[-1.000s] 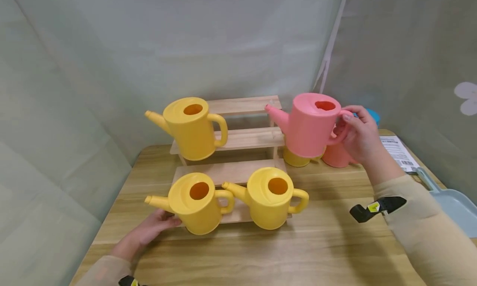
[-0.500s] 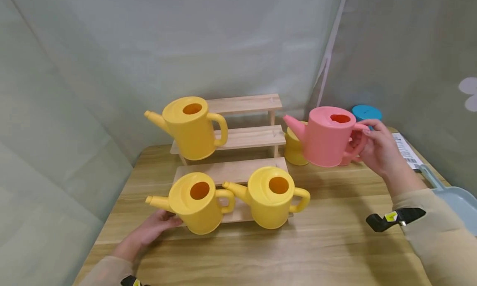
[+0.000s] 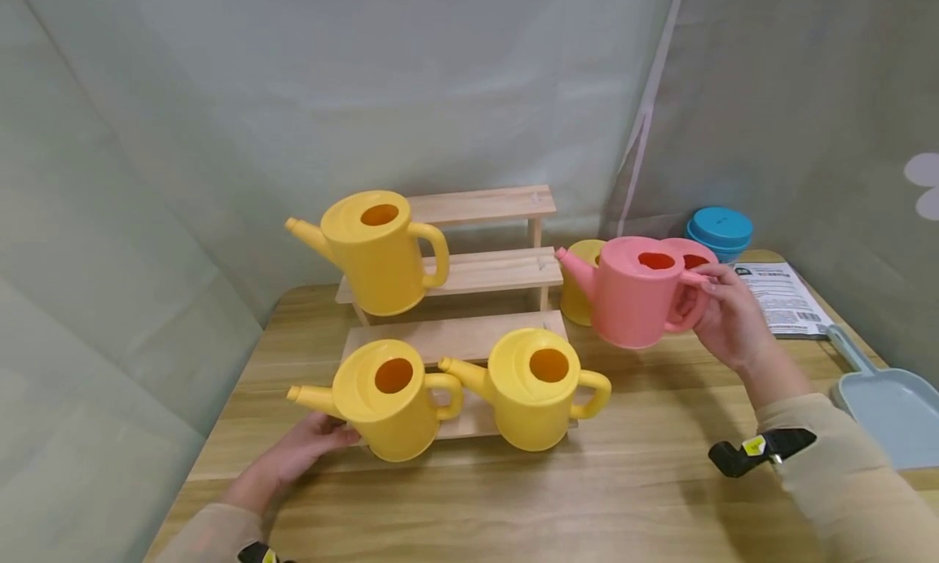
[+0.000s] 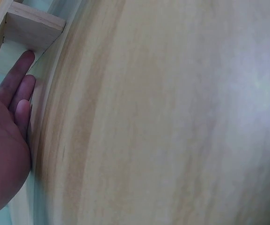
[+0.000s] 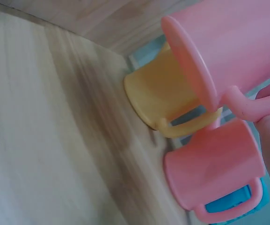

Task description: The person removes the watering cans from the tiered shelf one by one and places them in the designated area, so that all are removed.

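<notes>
My right hand (image 3: pixel 734 318) grips the handle of a pink watering can (image 3: pixel 632 298), its spout pointing left. In the right wrist view this can (image 5: pixel 237 47) hangs clear of the table. A second pink watering can (image 5: pixel 214 164) and a yellow one (image 5: pixel 163 91) stand behind it. My left hand (image 3: pixel 308 447) holds the lower left end of a stepped wooden stand (image 3: pixel 491 272); in the left wrist view several fingers (image 4: pixel 20 77) reach along the end of the stand. On the stand are three yellow watering cans, one higher up (image 3: pixel 377 261) and two low in front (image 3: pixel 392 433) (image 3: pixel 534 420).
A blue lidded tub (image 3: pixel 720 229) stands at the back right, near a printed packet (image 3: pixel 781 298). A pale blue dustpan (image 3: pixel 891 408) lies at the right edge of the wooden table (image 3: pixel 513 510). Cloth walls (image 3: pixel 440 82) enclose the back and sides.
The pink watering can in my right hand first moved right and down, then sank further with a slight shift left. My left hand and the yellow cans on the stand have stayed put.
</notes>
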{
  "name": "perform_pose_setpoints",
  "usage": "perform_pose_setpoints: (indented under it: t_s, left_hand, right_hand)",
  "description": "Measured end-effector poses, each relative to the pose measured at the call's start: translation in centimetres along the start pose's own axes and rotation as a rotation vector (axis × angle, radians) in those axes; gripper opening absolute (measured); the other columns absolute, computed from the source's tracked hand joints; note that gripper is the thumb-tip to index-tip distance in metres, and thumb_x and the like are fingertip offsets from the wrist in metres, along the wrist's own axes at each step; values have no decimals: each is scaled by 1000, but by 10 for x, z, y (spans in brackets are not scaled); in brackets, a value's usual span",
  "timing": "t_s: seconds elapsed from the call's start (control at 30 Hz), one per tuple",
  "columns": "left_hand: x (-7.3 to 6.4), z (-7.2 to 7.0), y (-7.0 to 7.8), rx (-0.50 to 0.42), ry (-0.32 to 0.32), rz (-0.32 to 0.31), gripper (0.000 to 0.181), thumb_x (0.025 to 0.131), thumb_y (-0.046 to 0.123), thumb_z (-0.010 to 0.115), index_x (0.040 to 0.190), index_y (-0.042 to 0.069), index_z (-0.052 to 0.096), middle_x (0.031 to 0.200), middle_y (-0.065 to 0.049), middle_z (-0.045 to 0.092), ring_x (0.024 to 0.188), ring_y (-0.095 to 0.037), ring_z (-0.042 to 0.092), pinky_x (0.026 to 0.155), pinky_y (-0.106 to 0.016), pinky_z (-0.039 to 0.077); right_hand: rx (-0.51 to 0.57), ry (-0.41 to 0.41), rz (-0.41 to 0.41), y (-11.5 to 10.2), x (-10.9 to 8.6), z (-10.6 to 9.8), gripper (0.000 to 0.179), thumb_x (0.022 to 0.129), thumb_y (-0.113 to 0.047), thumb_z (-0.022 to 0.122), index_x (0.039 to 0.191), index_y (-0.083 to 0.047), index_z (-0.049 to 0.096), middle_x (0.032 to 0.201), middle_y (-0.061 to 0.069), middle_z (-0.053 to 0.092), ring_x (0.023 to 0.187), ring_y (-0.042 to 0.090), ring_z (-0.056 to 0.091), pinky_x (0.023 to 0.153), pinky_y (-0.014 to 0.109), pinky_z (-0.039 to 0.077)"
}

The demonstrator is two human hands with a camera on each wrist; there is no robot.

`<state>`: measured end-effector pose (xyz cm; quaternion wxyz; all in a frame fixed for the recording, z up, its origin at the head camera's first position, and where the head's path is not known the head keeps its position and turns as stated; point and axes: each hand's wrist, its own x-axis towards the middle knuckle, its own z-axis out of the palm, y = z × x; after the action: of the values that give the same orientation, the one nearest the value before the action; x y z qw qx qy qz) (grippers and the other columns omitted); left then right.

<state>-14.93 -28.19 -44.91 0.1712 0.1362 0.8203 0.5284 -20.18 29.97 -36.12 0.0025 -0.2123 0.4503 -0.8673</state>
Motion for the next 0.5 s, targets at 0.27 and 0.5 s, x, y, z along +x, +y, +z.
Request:
perform_pose_setpoints:
  t_s: [0.27, 0.5]
  left_hand:
    - [2, 0, -2, -22, -17, 15, 50, 91, 14, 59, 134, -1, 39, 132, -23, 47, 112, -4, 48, 91, -20, 37]
    - [1, 0, -1, -16, -22, 23, 49, 91, 14, 59, 134, -1, 39, 133, -23, 47, 115, -9, 48, 91, -21, 37]
  right_hand:
    - [2, 3, -44, 20, -6, -1, 35, 97, 3, 26, 110, 1, 58, 108, 13, 61, 85, 27, 63, 69, 40, 54]
    - [-22, 87, 17, 37, -13, 1, 30, 95, 6, 28, 106, -4, 53, 104, 8, 61, 87, 22, 56, 75, 30, 52]
